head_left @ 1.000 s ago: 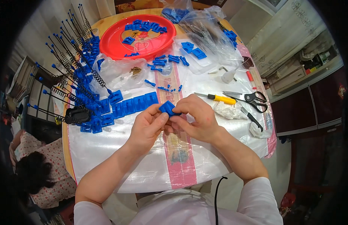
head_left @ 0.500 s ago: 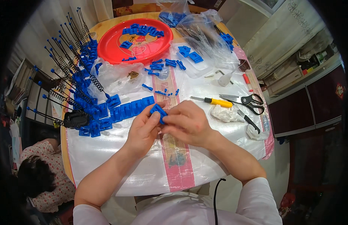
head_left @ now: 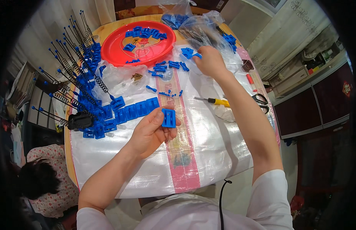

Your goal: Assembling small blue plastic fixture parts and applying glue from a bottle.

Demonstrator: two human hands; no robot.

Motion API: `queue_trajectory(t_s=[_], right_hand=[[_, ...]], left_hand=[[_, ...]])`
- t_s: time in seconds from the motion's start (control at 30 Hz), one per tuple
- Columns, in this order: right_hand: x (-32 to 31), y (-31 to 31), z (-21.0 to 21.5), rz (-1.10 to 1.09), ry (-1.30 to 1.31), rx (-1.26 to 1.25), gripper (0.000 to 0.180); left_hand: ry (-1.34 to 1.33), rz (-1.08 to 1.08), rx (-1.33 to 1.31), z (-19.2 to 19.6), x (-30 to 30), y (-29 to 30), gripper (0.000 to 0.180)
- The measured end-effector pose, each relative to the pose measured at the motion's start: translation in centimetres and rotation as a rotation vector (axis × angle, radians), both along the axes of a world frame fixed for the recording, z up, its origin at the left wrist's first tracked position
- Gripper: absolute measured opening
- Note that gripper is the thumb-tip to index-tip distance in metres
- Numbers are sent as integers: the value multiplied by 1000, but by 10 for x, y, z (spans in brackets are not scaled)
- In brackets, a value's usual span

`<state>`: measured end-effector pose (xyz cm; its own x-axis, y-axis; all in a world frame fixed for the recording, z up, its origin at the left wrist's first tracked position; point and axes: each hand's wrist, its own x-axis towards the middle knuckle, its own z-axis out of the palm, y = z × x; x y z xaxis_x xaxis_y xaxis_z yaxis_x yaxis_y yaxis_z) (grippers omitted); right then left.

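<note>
1. L hand (head_left: 150, 128) pinches blue block (head_left: 169, 118) betw. thumb & fingers, slotted face to cam, above white sheet (head_left: 216, 161).
2. R hand (head_left: 211, 62) out at far side, fingertips at blue piece (head_left: 197, 56); can't tell if gripped. Second piece (head_left: 187, 53) just beside.
3. Row of blue blocks (head_left: 136, 109) L of L hand.
4. Small blue pegs (head_left: 173, 64) betw. hands & red tray (head_left: 159, 50).
5. Screwdriver (head_left: 221, 102) & scissors (head_left: 256, 98) near R forearm, scissors part-hidden.
6. Far L: upright coil springs (head_left: 101, 84), blue-tipped rods.
</note>
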<state>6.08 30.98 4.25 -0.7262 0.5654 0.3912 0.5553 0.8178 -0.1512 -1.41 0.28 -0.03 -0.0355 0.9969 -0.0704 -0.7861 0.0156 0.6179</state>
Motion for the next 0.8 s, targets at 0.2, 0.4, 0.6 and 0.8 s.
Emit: queue_trajectory(t_s=[0.2, 0.4, 0.6, 0.8], right_hand=[[-23, 4, 2, -206, -225, -230, 29], [-27, 20, -8, -249, -243, -139, 24], [-19, 11, -1, -177, -69, -41, 20], [13, -45, 30, 148, 406, 243, 12]], left_hand=[[-17, 69, -5, -1, 0, 1, 51], [-4, 55, -3, 3, 1, 1, 52], [-89, 35, 33, -3, -2, 0, 50], [-165, 16, 5, -1, -2, 3, 48]])
